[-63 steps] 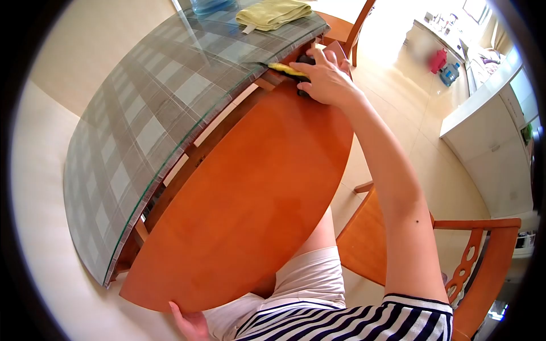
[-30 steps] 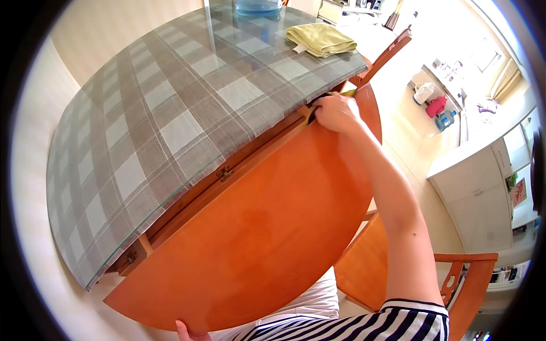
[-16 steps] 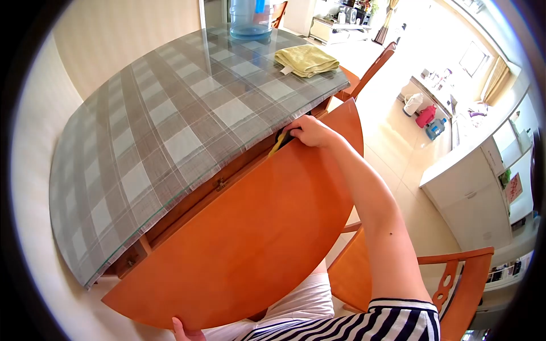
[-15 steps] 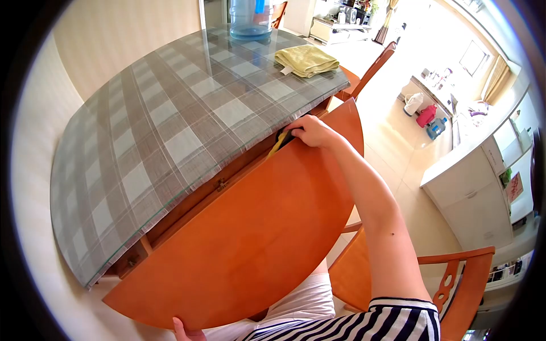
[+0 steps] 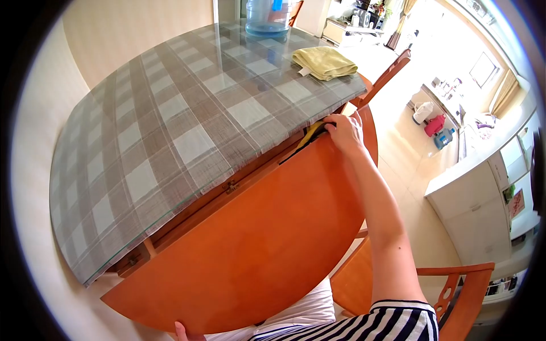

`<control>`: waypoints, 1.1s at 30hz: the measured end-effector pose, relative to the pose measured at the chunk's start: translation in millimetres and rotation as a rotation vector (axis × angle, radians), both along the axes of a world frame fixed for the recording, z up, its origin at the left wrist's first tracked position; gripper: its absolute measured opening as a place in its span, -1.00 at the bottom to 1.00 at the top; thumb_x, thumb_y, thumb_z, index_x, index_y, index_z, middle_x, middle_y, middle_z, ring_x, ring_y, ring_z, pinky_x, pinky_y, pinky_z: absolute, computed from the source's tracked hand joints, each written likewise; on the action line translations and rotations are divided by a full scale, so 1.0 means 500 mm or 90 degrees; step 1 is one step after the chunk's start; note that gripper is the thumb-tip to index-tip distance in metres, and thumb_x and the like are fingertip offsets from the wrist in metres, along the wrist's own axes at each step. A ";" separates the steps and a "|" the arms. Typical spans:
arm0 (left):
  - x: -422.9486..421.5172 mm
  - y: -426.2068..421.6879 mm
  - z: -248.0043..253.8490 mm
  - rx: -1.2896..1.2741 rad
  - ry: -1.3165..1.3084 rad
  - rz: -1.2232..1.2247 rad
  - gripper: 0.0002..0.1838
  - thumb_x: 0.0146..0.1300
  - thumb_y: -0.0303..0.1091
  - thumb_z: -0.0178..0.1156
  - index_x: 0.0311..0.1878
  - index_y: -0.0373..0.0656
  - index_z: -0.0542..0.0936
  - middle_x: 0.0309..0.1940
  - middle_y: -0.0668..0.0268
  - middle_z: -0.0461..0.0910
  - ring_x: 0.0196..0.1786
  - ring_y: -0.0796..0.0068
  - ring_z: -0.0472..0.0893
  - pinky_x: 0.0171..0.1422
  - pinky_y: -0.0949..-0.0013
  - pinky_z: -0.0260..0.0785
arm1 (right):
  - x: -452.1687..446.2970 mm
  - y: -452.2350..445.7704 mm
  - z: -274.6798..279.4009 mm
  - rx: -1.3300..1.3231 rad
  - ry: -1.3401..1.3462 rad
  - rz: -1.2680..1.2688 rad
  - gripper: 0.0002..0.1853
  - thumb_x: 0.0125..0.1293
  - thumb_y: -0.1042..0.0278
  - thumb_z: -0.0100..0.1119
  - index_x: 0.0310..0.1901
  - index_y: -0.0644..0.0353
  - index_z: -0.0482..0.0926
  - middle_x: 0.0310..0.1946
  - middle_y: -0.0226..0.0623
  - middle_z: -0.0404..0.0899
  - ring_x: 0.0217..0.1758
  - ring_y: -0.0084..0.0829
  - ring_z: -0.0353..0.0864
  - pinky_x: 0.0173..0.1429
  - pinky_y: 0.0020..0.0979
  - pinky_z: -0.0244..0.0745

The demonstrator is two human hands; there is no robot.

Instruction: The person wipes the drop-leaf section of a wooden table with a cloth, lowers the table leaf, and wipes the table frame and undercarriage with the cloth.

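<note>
A half-round orange-brown wooden table leaf (image 5: 244, 250) lies against the near side of a table, with a narrow gap between them. My right hand (image 5: 346, 133) is closed at the upper right of this gap. Its fingers are around the end of a thin yellow and black strip (image 5: 311, 134), whose kind I cannot make out. The strip runs down into the gap and partly disappears there. At the leaf's lower edge my left hand (image 5: 183, 331) grips the rim; only the thumb side shows, and its other fingers are hidden underneath.
A grey checked cloth (image 5: 193, 142) under glass covers the table. On it are a folded yellow towel (image 5: 325, 62) and a blue water bottle (image 5: 267, 23). Wooden chairs stand at the lower right (image 5: 463, 290) and far side (image 5: 387, 77). Metal catches (image 5: 230, 186) sit along the gap.
My right hand has moved right and along the gap, and more of the yellow and black strip shows. My left hand stays at the leaf's lower edge. The view has shifted slightly.
</note>
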State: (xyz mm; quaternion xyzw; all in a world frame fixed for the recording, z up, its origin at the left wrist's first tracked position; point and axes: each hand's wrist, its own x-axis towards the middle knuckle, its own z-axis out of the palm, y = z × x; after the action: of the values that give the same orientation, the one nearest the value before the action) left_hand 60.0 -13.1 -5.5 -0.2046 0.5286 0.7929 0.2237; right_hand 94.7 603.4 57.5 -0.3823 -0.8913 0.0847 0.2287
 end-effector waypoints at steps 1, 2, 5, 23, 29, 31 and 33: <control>0.001 0.004 0.008 -0.008 0.005 -0.010 -0.48 0.43 -0.06 0.13 0.33 -0.14 0.42 0.30 0.32 0.47 0.30 0.39 0.45 0.43 0.32 0.26 | -0.009 0.002 -0.008 -0.003 -0.004 -0.002 -0.78 0.25 0.30 0.21 -0.12 0.17 0.70 -0.19 -0.14 0.72 0.04 -0.14 0.63 0.53 0.02 0.01; -0.001 -0.006 -0.001 -0.011 0.002 -0.013 -0.48 0.43 -0.06 0.13 0.33 -0.14 0.42 0.30 0.32 0.47 0.30 0.39 0.45 0.43 0.32 0.26 | -0.026 0.002 -0.019 0.010 -0.063 -0.036 -0.73 0.25 0.24 0.24 -0.11 0.21 0.66 -0.21 -0.09 0.71 0.04 -0.12 0.62 0.50 -0.01 0.06; -0.001 -0.034 -0.026 0.002 -0.030 -0.035 -0.49 0.44 -0.05 0.12 0.33 -0.13 0.42 0.31 0.32 0.46 0.30 0.41 0.44 0.42 0.33 0.25 | -0.037 0.039 -0.046 -0.071 -0.050 0.001 -0.55 0.18 0.02 0.31 -0.13 0.29 0.59 -0.24 0.06 0.68 0.04 -0.04 0.60 0.35 -0.12 0.25; -0.031 0.103 0.185 -0.948 0.959 -0.302 -0.24 0.37 -0.06 0.16 0.49 -0.14 0.08 0.42 0.15 0.27 0.42 0.01 0.29 0.52 0.11 0.08 | -0.019 -0.031 -0.049 -0.075 0.100 0.178 -0.68 0.28 0.07 0.19 -0.19 0.20 0.61 -0.39 -0.05 0.67 -0.11 -0.03 0.60 0.26 -0.16 0.29; -0.167 0.348 0.176 -0.770 1.065 -0.615 -0.43 0.40 -0.14 0.08 0.34 -0.33 0.37 0.31 0.03 0.40 0.35 0.02 0.36 0.43 0.06 0.16 | -0.009 -0.019 -0.064 -0.088 0.128 0.219 -0.71 0.32 0.12 0.17 -0.16 0.20 0.57 -0.33 -0.03 0.67 -0.11 -0.05 0.62 0.25 -0.17 0.31; -0.195 0.391 0.143 -0.782 1.049 -0.634 -0.43 0.44 -0.07 0.05 0.31 -0.35 0.39 0.22 0.01 0.45 0.25 -0.02 0.42 0.38 0.10 0.23 | -0.008 -0.018 -0.071 -0.062 0.157 0.240 -0.72 0.33 0.14 0.17 -0.17 0.21 0.56 -0.31 -0.02 0.67 -0.11 -0.05 0.62 0.20 -0.15 0.33; -0.206 0.412 0.126 -0.784 0.994 -0.636 -0.43 0.45 -0.06 0.04 0.30 -0.36 0.40 0.20 0.00 0.46 0.24 -0.02 0.43 0.36 0.09 0.24 | -0.009 -0.015 -0.076 -0.079 0.186 0.219 -0.72 0.33 0.15 0.17 -0.17 0.22 0.56 -0.31 -0.02 0.67 -0.10 -0.04 0.61 0.16 -0.14 0.36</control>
State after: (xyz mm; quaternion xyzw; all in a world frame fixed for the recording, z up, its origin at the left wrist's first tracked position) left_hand -42.8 192.9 57.4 0.5101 0.8505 0.1271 -0.0159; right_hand 90.2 596.0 19.3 -0.2215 -0.8939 0.2314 0.3136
